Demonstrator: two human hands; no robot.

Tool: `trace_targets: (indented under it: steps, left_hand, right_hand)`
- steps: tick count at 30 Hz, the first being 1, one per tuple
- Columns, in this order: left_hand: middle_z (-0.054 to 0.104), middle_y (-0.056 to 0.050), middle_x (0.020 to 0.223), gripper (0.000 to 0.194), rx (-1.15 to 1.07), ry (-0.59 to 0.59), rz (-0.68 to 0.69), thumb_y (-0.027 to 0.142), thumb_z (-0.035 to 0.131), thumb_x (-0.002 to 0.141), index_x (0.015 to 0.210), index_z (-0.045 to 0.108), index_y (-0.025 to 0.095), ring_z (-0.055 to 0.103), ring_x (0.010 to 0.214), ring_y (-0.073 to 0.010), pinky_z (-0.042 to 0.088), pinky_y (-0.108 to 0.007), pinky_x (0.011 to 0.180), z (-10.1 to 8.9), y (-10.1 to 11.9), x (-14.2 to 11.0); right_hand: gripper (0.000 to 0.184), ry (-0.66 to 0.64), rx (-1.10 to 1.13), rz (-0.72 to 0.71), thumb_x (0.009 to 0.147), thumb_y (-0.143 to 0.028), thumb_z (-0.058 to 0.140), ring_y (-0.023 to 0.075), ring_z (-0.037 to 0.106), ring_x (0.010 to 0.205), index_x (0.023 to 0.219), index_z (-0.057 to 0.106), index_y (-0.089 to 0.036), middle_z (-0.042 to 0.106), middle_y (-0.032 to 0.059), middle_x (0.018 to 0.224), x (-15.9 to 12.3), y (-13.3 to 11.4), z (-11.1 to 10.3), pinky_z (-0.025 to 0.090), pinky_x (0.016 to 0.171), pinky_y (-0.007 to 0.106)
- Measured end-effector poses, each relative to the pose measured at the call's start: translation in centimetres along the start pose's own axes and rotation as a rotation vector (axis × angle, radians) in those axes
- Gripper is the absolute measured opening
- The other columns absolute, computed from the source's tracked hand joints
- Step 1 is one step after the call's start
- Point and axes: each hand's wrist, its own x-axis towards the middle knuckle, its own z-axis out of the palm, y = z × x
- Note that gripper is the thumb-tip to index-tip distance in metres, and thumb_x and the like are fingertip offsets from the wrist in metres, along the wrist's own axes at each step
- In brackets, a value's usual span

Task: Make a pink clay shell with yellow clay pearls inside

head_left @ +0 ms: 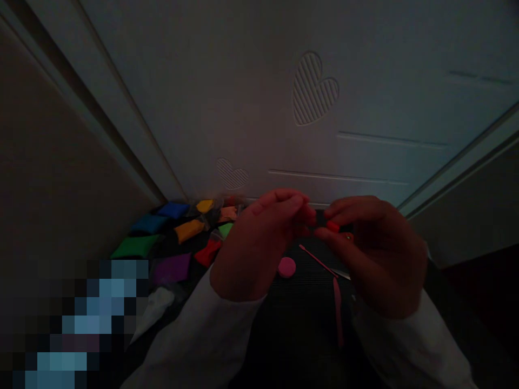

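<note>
In the dim head view my right hand (381,248) pinches a small red-orange lump (333,227), probably modelling clay, between thumb and fingertips. Facing it across a narrow gap, my left hand (263,243) has its fingers curled in and the thumb laid against them. Whether anything sits inside that hand is hidden. Below the hands a round pink piece (286,267) lies on the dark surface. Beside it are a thin pink stick tool (318,260), a pink knife-shaped modelling tool (338,310) and a pale blade-like tool (340,274), partly behind my right hand.
Several coloured packets lie at the left, among them a green packet (135,246), a purple packet (172,268), an orange packet (190,231) and a red packet (208,253). A white bag (158,305) is nearer. A pale panel with embossed hearts (314,89) rises behind.
</note>
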Motion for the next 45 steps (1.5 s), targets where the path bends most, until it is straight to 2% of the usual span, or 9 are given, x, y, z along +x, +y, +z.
trace_targets:
  steps: [3, 9, 17, 22, 26, 32, 36, 41, 45]
  left_hand:
    - [0.060, 0.000, 0.068, 0.008, -0.012, 0.080, 0.056, 0.023, 0.058, 0.075, 0.073, 0.061, 0.016, 0.058, 0.068, -0.0109, 0.047, -0.022, 0.062, -0.3, 0.2, 0.2]
    - [0.060, 0.000, 0.068, 0.010, -0.032, 0.151, 0.113, 0.021, 0.053, 0.077, 0.072, 0.060, 0.016, 0.058, 0.066, -0.0114, 0.046, -0.024, 0.061, -0.7, 0.4, 0.3]
    - [0.061, 0.000, 0.064, 0.017, -0.064, 0.244, 0.170, 0.021, 0.049, 0.078, 0.068, 0.061, 0.015, 0.058, 0.062, -0.0109, 0.046, -0.024, 0.060, -0.9, 1.2, 0.4]
    - [0.061, 0.000, 0.065, 0.018, -0.066, 0.230, 0.182, 0.021, 0.049, 0.079, 0.068, 0.061, 0.015, 0.058, 0.063, -0.0111, 0.046, -0.025, 0.059, -0.9, 1.1, 0.3]
    - [0.061, 0.000, 0.064, 0.018, -0.079, 0.233, 0.174, 0.021, 0.049, 0.079, 0.067, 0.061, 0.015, 0.057, 0.062, -0.0109, 0.046, -0.024, 0.059, -0.9, 1.1, 0.4]
    - [0.060, 0.000, 0.063, 0.020, -0.075, 0.249, 0.179, 0.020, 0.047, 0.078, 0.066, 0.061, 0.015, 0.058, 0.060, -0.0113, 0.047, -0.024, 0.057, -1.0, 1.1, 0.5]
    - [0.060, -0.001, 0.063, 0.021, -0.071, 0.251, 0.186, 0.020, 0.046, 0.079, 0.066, 0.062, 0.014, 0.058, 0.059, -0.0116, 0.047, -0.024, 0.056, -0.9, 1.1, 0.5]
    - [0.061, -0.001, 0.062, 0.022, -0.076, 0.245, 0.177, 0.019, 0.045, 0.079, 0.066, 0.062, 0.014, 0.058, 0.058, -0.0112, 0.048, -0.023, 0.056, -0.8, 1.2, 0.5]
    - [0.063, -0.002, 0.064, 0.026, -0.099, 0.237, 0.196, 0.021, 0.043, 0.081, 0.066, 0.062, 0.014, 0.060, 0.061, -0.0122, 0.049, -0.025, 0.058, -0.8, 1.1, 0.5]
  right_hand:
    - [0.017, 0.056, -0.045, 0.013, 0.068, -0.014, 0.070, 0.0154, 0.061, 0.077, 0.080, 0.062, -0.023, 0.065, -0.0006, 0.079, -0.2, -0.1, 0.1, 0.050, 0.071, 0.032]
    - [0.028, 0.068, -0.165, 0.039, 0.087, -0.018, 0.044, 0.0140, 0.063, 0.077, 0.111, 0.057, -0.027, 0.068, 0.0016, 0.088, -0.3, -0.3, 0.0, 0.052, 0.065, 0.029]
    - [0.012, 0.054, -0.077, -0.005, 0.069, -0.023, 0.070, 0.0135, 0.057, 0.068, 0.076, 0.061, -0.023, 0.061, -0.0020, 0.070, -0.1, 0.1, -0.4, 0.045, 0.061, 0.029]
    - [0.025, 0.039, -0.031, -0.006, 0.085, -0.034, 0.048, 0.0135, 0.055, 0.060, 0.067, 0.060, -0.022, 0.057, -0.0008, 0.061, -0.2, 0.2, -0.5, 0.042, 0.058, 0.031]
    - [0.006, 0.025, -0.158, 0.043, 0.080, -0.025, 0.059, 0.0108, 0.059, 0.066, 0.079, 0.065, -0.023, 0.066, -0.0027, 0.072, -0.2, 0.1, -0.5, 0.043, 0.056, 0.025]
    - [0.025, -0.001, -0.155, 0.049, 0.086, -0.017, 0.049, 0.0082, 0.061, 0.076, 0.106, 0.060, -0.027, 0.067, -0.0037, 0.084, -0.2, 0.1, -0.4, 0.047, 0.060, 0.021]
    - [0.019, 0.029, -0.045, 0.044, 0.085, -0.017, 0.050, 0.0071, 0.056, 0.068, 0.097, 0.062, -0.025, 0.061, -0.0041, 0.076, -0.1, 0.1, -0.3, 0.046, 0.061, 0.021]
    - [0.022, 0.028, 0.028, 0.011, 0.065, -0.011, 0.072, 0.0092, 0.056, 0.072, 0.081, 0.061, -0.021, 0.060, -0.0044, 0.075, 0.0, 0.2, -0.5, 0.046, 0.065, 0.022]
    - [0.017, -0.027, -0.098, 0.016, 0.079, -0.014, 0.059, 0.0074, 0.057, 0.074, 0.093, 0.062, -0.023, 0.062, -0.0038, 0.082, 0.0, 0.0, -0.6, 0.046, 0.069, 0.022]
